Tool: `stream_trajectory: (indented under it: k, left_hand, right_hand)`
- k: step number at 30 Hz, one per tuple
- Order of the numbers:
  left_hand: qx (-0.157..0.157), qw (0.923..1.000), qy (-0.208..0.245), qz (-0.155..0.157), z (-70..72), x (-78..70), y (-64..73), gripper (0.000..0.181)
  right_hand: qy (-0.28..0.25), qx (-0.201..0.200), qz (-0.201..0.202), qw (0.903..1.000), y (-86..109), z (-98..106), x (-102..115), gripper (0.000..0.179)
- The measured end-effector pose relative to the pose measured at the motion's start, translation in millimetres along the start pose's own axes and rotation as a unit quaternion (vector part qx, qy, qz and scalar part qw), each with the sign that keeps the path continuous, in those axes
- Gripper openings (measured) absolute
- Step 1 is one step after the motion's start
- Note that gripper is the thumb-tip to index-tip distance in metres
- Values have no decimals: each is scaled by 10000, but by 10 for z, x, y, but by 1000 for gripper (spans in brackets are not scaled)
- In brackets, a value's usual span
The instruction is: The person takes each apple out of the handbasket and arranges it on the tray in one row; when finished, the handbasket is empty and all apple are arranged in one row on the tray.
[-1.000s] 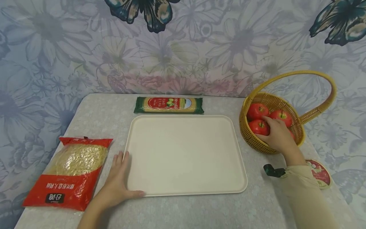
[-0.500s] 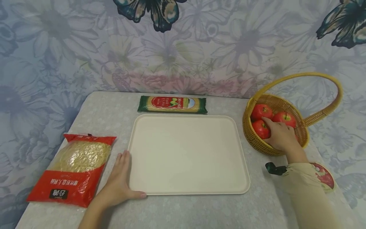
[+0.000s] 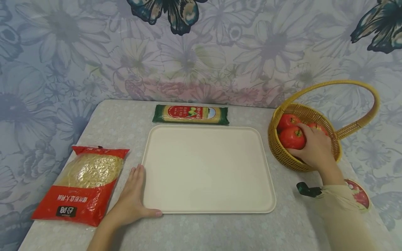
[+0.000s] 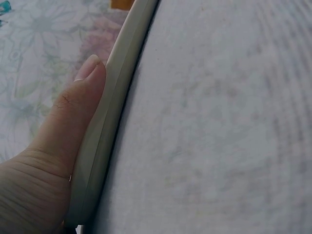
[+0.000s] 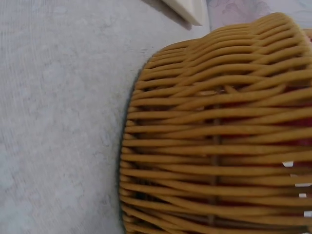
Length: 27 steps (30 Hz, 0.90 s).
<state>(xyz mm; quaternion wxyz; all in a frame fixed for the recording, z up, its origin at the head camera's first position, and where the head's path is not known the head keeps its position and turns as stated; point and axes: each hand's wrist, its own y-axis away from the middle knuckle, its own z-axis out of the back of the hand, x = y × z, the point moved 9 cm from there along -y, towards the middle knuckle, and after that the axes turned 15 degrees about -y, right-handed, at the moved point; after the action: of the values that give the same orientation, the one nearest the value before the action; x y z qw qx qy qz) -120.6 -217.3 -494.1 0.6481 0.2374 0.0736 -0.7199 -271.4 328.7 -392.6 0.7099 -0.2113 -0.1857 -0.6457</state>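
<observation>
My left hand [image 3: 131,198] lies at the near left corner of a cream rectangular tray [image 3: 208,169], its fingers straight along the left side and the thumb on the front edge. In the left wrist view that thumb [image 4: 73,117] presses against the tray's rim [image 4: 105,112]. On the right, my right hand [image 3: 315,148] reaches into a yellow wicker basket [image 3: 284,158] and grips a red apple [image 3: 292,138] between thumb and fingers. Other red apples [image 3: 287,121] sit around it, partly covered by the hand. The right wrist view shows only the basket's woven side [image 5: 209,141], hiding the hand.
A green-ended pack of spaghetti [image 3: 191,114] lies behind the tray. To the left is a red and clear bag of pasta [image 3: 83,186]. A round red-labelled container [image 3: 359,195] is partly behind the right sleeve. The basket's tall handle [image 3: 375,101] arches to the right.
My right hand has closed round the front apple, which has shifted slightly up and to the right. The left hand stays at the tray, while the whole head view has drifted a little.
</observation>
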Motion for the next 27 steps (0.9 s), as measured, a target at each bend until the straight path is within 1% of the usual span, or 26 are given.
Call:
stream_trajectory:
  k: [3,7,9,12,15,18,21,25,27]
  left_hand:
    - [-4,10000,14,13,8,1,8,160]
    - [37,10000,21,47,16,-8,12,158]
    - [43,10000,14,49,23,-14,10,157]
    - [20,10000,8,44,39,-20,8,156]
    - [13,10000,15,46,46,-16,11,156]
    - [54,9999,-9,91,31,0,9,157]
    - [72,9999,-32,116,12,15,-1,157]
    - [43,9999,-44,124,3,23,-15,158]
    - [31,9999,-64,129,10,20,-16,158]
  right_hand:
    - [-326,-280,-4,9991,65,97,76,96]
    - [-835,-455,-211,9952,186,197,207,103]
    - [-1035,-543,-225,9929,242,244,306,104]
    - [-1292,-632,2,9896,293,284,512,102]
    - [-1470,-534,363,9870,297,238,775,100]
    - [-1586,-345,719,9841,268,112,1058,98]
    - [-1739,-121,1030,9793,210,-79,1325,94]
    - [-1932,358,1465,9695,115,-435,1683,92]
    - [-1988,659,1579,9650,67,-651,1852,93]
